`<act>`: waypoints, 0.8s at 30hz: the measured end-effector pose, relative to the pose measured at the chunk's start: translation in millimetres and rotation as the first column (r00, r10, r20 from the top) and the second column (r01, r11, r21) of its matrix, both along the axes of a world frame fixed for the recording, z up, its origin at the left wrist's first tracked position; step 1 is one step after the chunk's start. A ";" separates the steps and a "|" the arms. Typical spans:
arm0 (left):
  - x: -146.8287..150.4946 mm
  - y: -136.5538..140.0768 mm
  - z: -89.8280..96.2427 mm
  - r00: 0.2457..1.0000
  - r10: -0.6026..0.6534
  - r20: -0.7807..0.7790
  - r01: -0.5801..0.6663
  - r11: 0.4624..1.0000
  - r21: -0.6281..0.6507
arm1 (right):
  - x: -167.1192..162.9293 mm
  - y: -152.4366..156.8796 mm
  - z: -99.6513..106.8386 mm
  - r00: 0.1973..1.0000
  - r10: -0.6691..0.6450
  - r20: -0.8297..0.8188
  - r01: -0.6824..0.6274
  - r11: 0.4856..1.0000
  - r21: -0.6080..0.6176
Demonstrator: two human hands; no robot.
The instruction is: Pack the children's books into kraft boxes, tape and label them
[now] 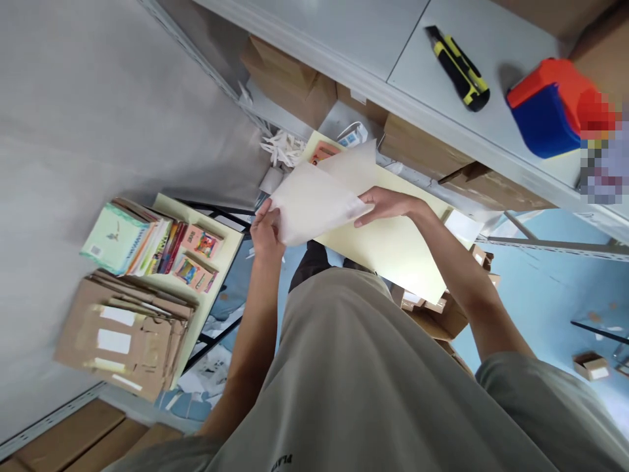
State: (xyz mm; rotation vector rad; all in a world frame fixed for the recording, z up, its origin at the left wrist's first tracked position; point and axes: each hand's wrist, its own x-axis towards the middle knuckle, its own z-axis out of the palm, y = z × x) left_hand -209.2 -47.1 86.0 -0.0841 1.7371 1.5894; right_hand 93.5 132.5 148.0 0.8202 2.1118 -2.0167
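Observation:
A folded, milky-white translucent sheet [314,203] is held up in front of me; whether it is paper or a plastic bag I cannot tell. My left hand [266,226] grips its left edge, fingers curled and thumb against it. At the opposite corner, my right hand [386,204] pinches the sheet between thumb and fingers. Below it lies a pale yellow tabletop [403,242], partly covered by the sheet. An orange booklet or card pack [324,152] shows at the table's far end, just behind the sheet.
Left, a side table carries stacked books [118,239], small colourful packs [201,241] and flattened cardboard [118,337]. On the upper shelf lie a yellow-black utility knife [458,69] and a red-blue tape dispenser [550,108]. Cardboard boxes [422,147] fill the shelf below; white scraps [284,147] lie behind.

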 end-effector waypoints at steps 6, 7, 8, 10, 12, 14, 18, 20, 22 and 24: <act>12.0 13.4 -8.7 0.997 -0.081 -0.001 0.081 0.997 0.018 | 55.3 -52.0 -13.7 0.977 -0.211 0.009 0.209 0.972 0.109; 12.4 16.4 -10.5 0.995 -0.095 -0.005 0.095 0.995 0.017 | 67.1 -60.0 -14.1 0.972 -0.235 0.027 0.230 0.966 0.119; 12.6 19.5 -12.4 0.994 -0.107 -0.011 0.108 0.994 0.017 | 79.3 -67.7 -14.2 0.968 -0.244 0.060 0.234 0.963 0.135; 13.3 26.4 -17.0 0.990 -0.133 -0.038 0.134 0.991 0.014 | 103.9 -82.1 -14.1 0.962 -0.228 0.151 0.205 0.967 0.153; 16.0 33.5 -23.1 0.986 -0.145 -0.088 0.145 0.989 0.002 | 129.0 -94.0 -14.1 0.951 -0.223 0.216 0.199 0.972 0.126; 22.3 40.2 -31.3 0.982 -0.130 -0.140 0.127 0.992 -0.026 | 155.4 -101.3 -15.1 0.933 -0.282 0.224 0.268 0.959 0.093; 43.8 47.3 -54.3 0.966 -0.192 -0.173 0.157 0.968 -0.198 | 207.8 -99.7 -28.8 0.832 -0.493 0.253 0.462 0.870 0.174; 54.7 46.3 -68.6 0.951 -0.269 -0.150 0.215 0.929 -0.300 | 226.7 -92.9 -45.9 0.758 -0.567 0.323 0.517 0.823 0.235; 62.2 43.0 -84.0 0.934 -0.329 -0.137 0.254 0.885 -0.390 | 236.5 -85.8 -68.9 0.683 -0.573 0.452 0.494 0.819 0.291; 65.5 38.6 -99.3 0.899 -0.412 -0.147 0.295 0.819 -0.493 | 236.7 -81.4 -93.5 0.611 -0.516 0.600 0.385 0.857 0.344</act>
